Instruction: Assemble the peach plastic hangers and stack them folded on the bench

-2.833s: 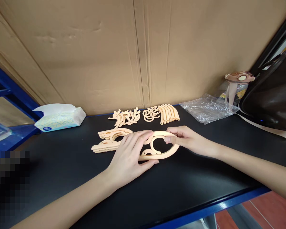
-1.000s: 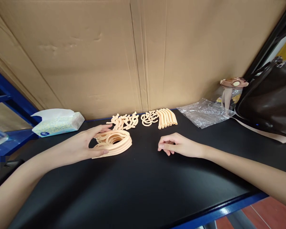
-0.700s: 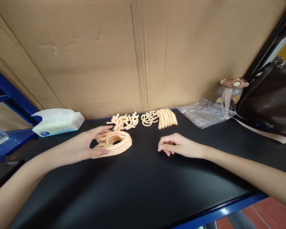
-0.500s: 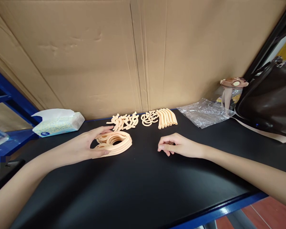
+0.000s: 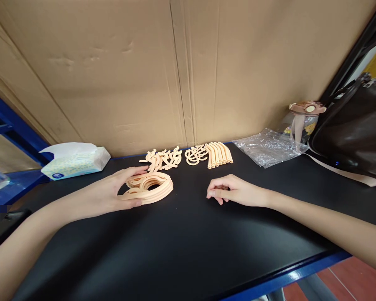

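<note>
My left hand [image 5: 114, 189] curves its thumb and fingers round the left end of a stack of flat, beige ring-shaped pieces [image 5: 161, 193]. The stack lies on the black table, with a round opening in its middle. Part of its left end is hidden by the hand. To the right, my right hand [image 5: 225, 190] rests on the table with its fingers curled in and the thumb against them; nothing shows in it. Behind the stack lie loose small curved beige pieces [image 5: 171, 159], more thin curved pieces [image 5: 196, 154] and a row of longer curved beige pieces [image 5: 219, 155].
A tissue pack [image 5: 77, 162] stands at the back left. Toward the back right lie a clear plastic bag [image 5: 266, 148], a bottle with a strap [image 5: 305, 119] and a dark bag [image 5: 351, 125]. Cardboard [image 5: 122, 83] walls the back. A blue edge [image 5: 288, 276] borders the table's front right.
The left thumb has shifted very slightly along the stack's near side. The right hand and the beige pieces stay where they were.
</note>
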A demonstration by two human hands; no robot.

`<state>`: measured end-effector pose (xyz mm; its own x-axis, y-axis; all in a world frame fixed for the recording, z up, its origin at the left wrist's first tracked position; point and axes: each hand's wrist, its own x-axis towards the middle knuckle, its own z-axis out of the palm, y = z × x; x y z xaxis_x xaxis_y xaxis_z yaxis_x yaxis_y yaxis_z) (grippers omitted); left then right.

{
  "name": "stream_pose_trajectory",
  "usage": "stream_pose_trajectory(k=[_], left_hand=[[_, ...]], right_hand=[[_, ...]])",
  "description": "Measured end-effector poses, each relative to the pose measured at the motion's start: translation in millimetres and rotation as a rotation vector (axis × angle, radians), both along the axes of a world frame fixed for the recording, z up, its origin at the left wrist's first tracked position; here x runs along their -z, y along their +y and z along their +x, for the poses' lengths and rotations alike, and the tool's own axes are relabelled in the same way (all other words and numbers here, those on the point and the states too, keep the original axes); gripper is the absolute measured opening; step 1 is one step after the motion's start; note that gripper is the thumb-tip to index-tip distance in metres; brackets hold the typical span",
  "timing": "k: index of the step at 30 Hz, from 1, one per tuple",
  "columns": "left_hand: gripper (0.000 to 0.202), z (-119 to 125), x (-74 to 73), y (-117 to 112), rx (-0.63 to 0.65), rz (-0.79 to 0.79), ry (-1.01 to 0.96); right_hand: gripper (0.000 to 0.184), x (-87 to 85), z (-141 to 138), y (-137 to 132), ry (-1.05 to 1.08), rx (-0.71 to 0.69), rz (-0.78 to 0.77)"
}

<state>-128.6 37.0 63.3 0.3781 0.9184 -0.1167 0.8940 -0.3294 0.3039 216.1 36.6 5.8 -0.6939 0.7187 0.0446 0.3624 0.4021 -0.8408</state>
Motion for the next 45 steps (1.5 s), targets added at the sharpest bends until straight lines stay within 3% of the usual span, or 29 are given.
stream_pose_trajectory(k=[10, 26, 45], left_hand=[[0.087, -4.1, -3.2, 2.5, -0.061, -0.027, 0.103], [0.090, -9.6, 3.1, 4.6, -0.043, -0.036, 0.126], [0.089, 0.0, -2.8, 1.5, -0.078, -0.045, 0.109]], right_hand=[[0.026, 1.6, 1.2, 1.0, -0.011, 0.002, 0.001], [0.028, 2.1, 1.6, 1.1, -0.019, -0.005, 0.022], [0.026, 0.8, 1.0, 1.2, -0.037, -0.003, 0.041]])
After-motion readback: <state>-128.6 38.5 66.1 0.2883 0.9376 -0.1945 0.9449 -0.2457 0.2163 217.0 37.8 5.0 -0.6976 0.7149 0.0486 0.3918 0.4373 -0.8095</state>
